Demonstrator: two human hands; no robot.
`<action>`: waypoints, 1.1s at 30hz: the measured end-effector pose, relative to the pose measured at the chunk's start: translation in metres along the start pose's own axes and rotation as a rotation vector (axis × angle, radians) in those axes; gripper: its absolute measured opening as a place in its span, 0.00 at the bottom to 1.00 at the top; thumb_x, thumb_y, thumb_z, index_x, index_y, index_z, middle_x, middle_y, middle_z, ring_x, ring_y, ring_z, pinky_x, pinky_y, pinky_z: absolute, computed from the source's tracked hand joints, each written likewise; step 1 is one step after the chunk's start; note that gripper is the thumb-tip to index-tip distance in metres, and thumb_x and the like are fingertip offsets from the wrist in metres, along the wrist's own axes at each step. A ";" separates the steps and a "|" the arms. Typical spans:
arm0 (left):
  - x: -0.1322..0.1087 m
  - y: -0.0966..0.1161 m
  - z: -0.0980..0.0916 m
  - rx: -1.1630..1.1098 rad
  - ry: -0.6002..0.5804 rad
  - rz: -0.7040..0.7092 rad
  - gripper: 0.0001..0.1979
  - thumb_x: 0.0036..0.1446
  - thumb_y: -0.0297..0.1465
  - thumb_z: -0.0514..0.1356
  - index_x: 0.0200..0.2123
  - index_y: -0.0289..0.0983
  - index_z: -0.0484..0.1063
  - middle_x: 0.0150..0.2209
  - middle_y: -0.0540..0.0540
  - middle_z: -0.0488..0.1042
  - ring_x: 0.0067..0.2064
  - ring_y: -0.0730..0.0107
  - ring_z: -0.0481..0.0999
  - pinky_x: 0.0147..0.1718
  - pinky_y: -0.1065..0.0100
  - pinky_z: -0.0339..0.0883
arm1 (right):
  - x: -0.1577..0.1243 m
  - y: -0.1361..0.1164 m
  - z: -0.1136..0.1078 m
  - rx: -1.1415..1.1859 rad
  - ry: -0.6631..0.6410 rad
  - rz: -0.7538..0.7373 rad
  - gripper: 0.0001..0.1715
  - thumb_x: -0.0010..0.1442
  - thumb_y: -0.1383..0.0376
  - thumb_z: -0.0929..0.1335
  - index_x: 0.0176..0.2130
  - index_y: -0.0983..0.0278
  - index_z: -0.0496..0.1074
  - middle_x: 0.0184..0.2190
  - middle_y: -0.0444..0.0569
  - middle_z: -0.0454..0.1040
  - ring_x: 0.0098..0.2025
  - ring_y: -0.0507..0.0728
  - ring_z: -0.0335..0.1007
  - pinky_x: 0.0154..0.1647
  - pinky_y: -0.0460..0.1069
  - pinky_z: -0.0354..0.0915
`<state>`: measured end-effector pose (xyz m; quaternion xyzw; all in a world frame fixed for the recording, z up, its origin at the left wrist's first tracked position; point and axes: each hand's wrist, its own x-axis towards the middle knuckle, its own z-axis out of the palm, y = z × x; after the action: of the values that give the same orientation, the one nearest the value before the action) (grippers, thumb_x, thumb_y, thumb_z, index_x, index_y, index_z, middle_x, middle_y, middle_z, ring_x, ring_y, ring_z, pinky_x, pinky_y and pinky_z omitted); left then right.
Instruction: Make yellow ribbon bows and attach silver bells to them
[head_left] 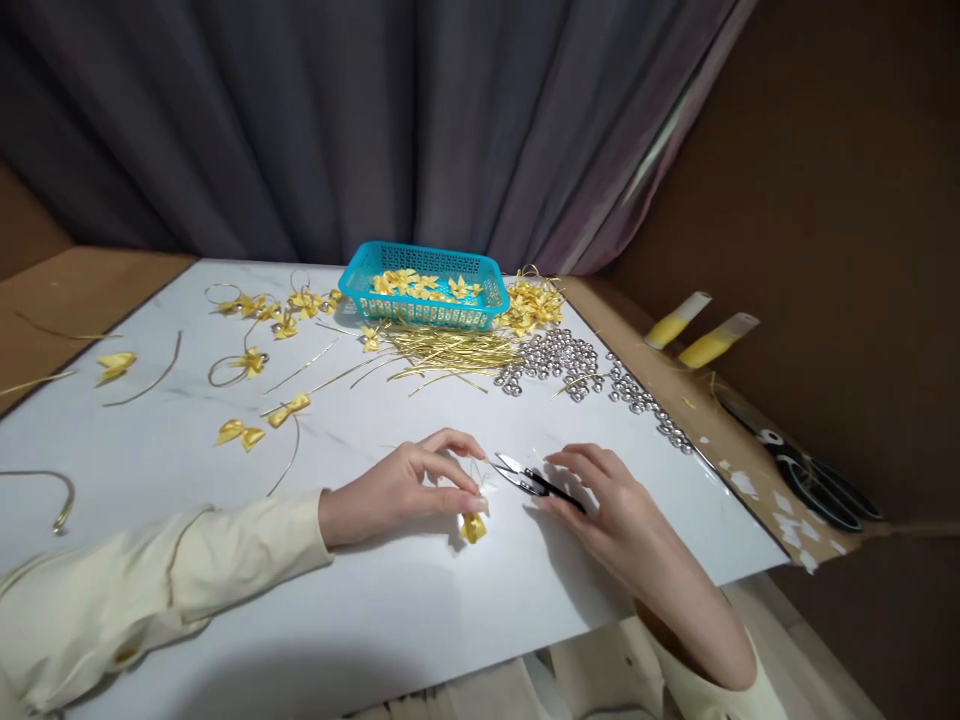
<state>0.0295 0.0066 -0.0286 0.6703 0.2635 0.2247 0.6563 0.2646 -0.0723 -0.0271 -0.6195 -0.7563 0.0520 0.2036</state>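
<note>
A yellow bow [473, 527] hangs below the thumb and fingers of my left hand [431, 478], which pinches it above the white board [360, 620]; a thin loop of thread or wire shows just over the fingertips. To the right, small black-handled snips [551, 490] have their blades apart and point toward the bow. My right hand [604, 495] is at their handles, thumb on the near side and fingers on the far side. The blades are close to the left fingertips, with a small gap between.
Behind the hands stands a blue basket [424, 315] of yellow bows. Gold cords [454, 350], silver rings [559, 355] and a bow pile [532, 305] lie near it. Loose bows [240, 433] are at left. Two yellow-filled tubes [718, 340] and large black scissors [814, 480] lie on the right.
</note>
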 end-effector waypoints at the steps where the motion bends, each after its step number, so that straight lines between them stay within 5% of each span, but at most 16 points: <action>1: 0.000 0.000 0.000 -0.002 0.005 -0.001 0.03 0.49 0.32 0.65 0.27 0.40 0.80 0.45 0.46 0.65 0.49 0.63 0.65 0.52 0.63 0.54 | -0.004 0.001 0.003 -0.034 -0.009 -0.012 0.11 0.59 0.63 0.65 0.42 0.64 0.68 0.41 0.55 0.70 0.42 0.60 0.68 0.39 0.53 0.69; 7: 0.000 0.004 0.003 -0.140 0.064 -0.129 0.05 0.49 0.32 0.65 0.25 0.36 0.79 0.32 0.47 0.70 0.35 0.68 0.69 0.36 0.65 0.63 | -0.012 -0.005 0.027 -0.343 0.090 -0.245 0.15 0.64 0.71 0.57 0.44 0.71 0.69 0.38 0.59 0.72 0.36 0.60 0.68 0.33 0.54 0.68; 10: 0.002 0.003 0.003 -0.179 0.108 -0.140 0.05 0.49 0.31 0.65 0.26 0.36 0.79 0.36 0.46 0.70 0.36 0.69 0.69 0.36 0.67 0.63 | -0.012 -0.001 0.031 -0.401 0.146 -0.299 0.19 0.62 0.77 0.54 0.43 0.73 0.69 0.38 0.61 0.73 0.37 0.61 0.68 0.33 0.54 0.68; 17: 0.004 0.000 -0.003 -0.146 0.210 -0.099 0.06 0.49 0.32 0.65 0.25 0.36 0.79 0.44 0.44 0.65 0.43 0.65 0.67 0.42 0.66 0.62 | -0.017 0.003 0.006 0.190 0.128 0.089 0.14 0.63 0.67 0.58 0.45 0.66 0.68 0.26 0.49 0.74 0.24 0.53 0.69 0.26 0.46 0.66; 22: 0.006 -0.001 -0.002 -0.215 0.217 -0.090 0.06 0.49 0.32 0.64 0.25 0.35 0.78 0.37 0.45 0.72 0.40 0.67 0.69 0.42 0.68 0.61 | -0.013 -0.018 0.000 0.484 0.000 0.237 0.19 0.61 0.61 0.63 0.48 0.65 0.73 0.33 0.50 0.76 0.31 0.54 0.71 0.29 0.46 0.67; 26: 0.007 -0.002 -0.001 -0.198 0.264 -0.152 0.09 0.50 0.35 0.64 0.31 0.34 0.80 0.35 0.44 0.77 0.37 0.65 0.71 0.38 0.67 0.62 | -0.006 -0.034 0.008 0.502 0.052 0.229 0.21 0.55 0.60 0.69 0.46 0.67 0.75 0.24 0.45 0.70 0.24 0.51 0.66 0.24 0.44 0.64; 33: 0.007 -0.005 -0.002 -0.200 0.297 -0.148 0.10 0.50 0.35 0.64 0.33 0.36 0.80 0.36 0.44 0.79 0.39 0.65 0.73 0.39 0.68 0.63 | -0.003 -0.055 0.011 0.331 0.155 0.096 0.15 0.58 0.62 0.66 0.42 0.68 0.75 0.21 0.46 0.72 0.19 0.51 0.63 0.21 0.44 0.63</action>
<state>0.0331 0.0125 -0.0340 0.5399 0.3825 0.2975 0.6883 0.2110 -0.0855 -0.0198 -0.6150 -0.6892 0.1375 0.3575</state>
